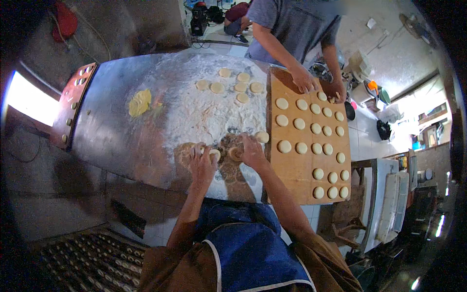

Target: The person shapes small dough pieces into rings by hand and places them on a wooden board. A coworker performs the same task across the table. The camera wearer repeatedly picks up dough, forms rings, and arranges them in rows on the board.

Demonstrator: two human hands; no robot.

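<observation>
On the floured table (126, 155), my left hand (203, 165) is closed with its fingers curled around a pale dough round (214, 155). My right hand (253, 153) is bent over the flour just to the right. Against its thumb side is a shaded dough round (235, 154); the grip is partly hidden. Another flattened dough round (261, 136) lies beside the right fingers, near the wooden board. Farther away, several dough rounds (217, 88) rest in the flour. A lump of yellow dough or fat (140, 102) sits to the left.
A wooden board (306, 187) at the right bears several rows of dough rounds. Across it, another person's hands (304, 80) reach over its far edge. A reddish tray (61, 109) with small pieces stands at the far left. Filled racks (97, 263) are at the lower left.
</observation>
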